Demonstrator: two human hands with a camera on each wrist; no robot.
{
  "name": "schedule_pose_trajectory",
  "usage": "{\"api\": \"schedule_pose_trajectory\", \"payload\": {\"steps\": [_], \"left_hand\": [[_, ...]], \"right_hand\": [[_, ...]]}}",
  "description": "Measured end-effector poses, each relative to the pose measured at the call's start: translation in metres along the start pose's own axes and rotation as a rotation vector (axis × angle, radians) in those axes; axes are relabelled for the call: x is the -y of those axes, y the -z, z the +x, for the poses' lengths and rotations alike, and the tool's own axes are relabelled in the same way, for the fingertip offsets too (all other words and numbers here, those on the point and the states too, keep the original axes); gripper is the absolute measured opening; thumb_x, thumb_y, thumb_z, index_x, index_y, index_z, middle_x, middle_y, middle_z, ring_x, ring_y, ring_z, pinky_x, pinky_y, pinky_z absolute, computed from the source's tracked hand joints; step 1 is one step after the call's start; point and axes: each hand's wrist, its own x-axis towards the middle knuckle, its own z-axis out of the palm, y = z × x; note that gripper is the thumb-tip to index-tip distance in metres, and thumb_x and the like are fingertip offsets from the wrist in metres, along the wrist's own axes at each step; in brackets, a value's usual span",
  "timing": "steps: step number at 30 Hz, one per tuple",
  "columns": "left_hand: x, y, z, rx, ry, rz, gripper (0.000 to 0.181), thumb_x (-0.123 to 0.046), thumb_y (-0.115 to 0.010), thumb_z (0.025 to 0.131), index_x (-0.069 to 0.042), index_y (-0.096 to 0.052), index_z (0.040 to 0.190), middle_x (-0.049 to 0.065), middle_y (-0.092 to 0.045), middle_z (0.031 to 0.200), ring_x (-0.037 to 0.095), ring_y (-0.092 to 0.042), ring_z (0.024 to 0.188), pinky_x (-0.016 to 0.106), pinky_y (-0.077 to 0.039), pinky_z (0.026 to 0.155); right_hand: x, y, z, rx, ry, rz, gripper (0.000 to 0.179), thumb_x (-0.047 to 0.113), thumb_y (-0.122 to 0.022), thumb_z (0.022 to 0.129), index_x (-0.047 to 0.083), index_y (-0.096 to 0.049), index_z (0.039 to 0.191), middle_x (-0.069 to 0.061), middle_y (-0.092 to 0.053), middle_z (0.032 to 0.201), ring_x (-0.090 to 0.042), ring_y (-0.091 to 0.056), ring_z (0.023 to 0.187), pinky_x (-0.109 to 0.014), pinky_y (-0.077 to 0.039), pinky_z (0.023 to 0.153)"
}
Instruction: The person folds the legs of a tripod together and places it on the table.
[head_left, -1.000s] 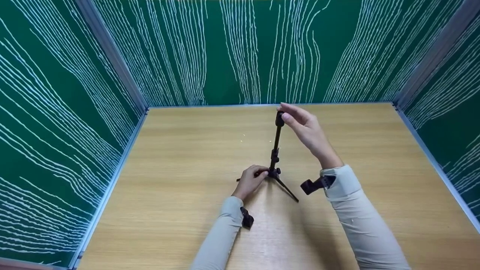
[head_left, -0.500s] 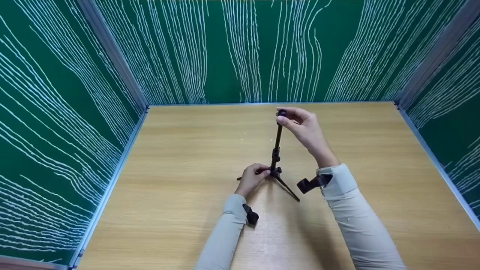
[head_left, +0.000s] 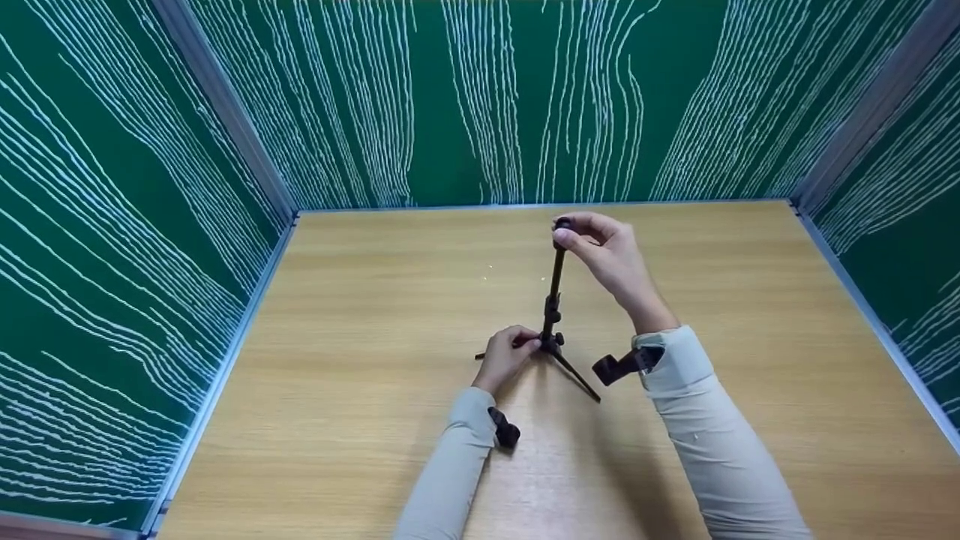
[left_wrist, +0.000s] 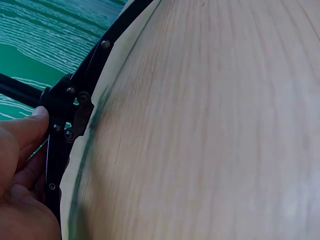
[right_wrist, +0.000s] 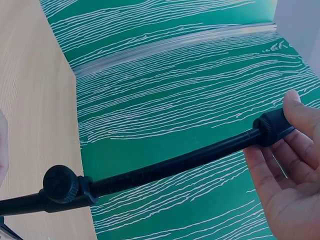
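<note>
A black tripod stand stands upright on the wooden table, its legs spread. My left hand pinches the stand low down, where a leg meets the central hub; the left wrist view shows thumb and fingers around the riveted leg joint. At the top of the pole, my right hand holds the black end piece between thumb and fingers. A round clamp knob sits partway along the pole in the right wrist view. One leg points toward the front right.
Green panels with wavy white lines enclose the wooden table at the back and both sides. A few tiny pale specks lie left of the pole. Black wrist cameras sit on both sleeves.
My right hand has lowered slightly and moved a little left, its fingers closing further around the pole's top. My left hand stays at the hub, almost unmoved.
</note>
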Motion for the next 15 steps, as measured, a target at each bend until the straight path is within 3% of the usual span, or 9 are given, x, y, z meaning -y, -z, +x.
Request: {"api": "schedule_pose_trajectory", "payload": {"steps": [15], "left_hand": [[0.0009,-0.0015,0.0009,-0.002,0.005,0.017,0.014,-0.006,-0.067,0.088,0.003,-0.069,0.099,0.015,-0.071,0.097,0.020,-0.066,0.090,0.023,-0.052,0.082]], "right_hand": [[0.0004,-0.0003,-0.0021,-0.016,0.007,0.054,0.031,0.022,-0.072,0.087,-0.001,-0.070,0.108,0.005,-0.071,0.092,-0.011,-0.066,0.089,-0.021,-0.053,0.088]]}}
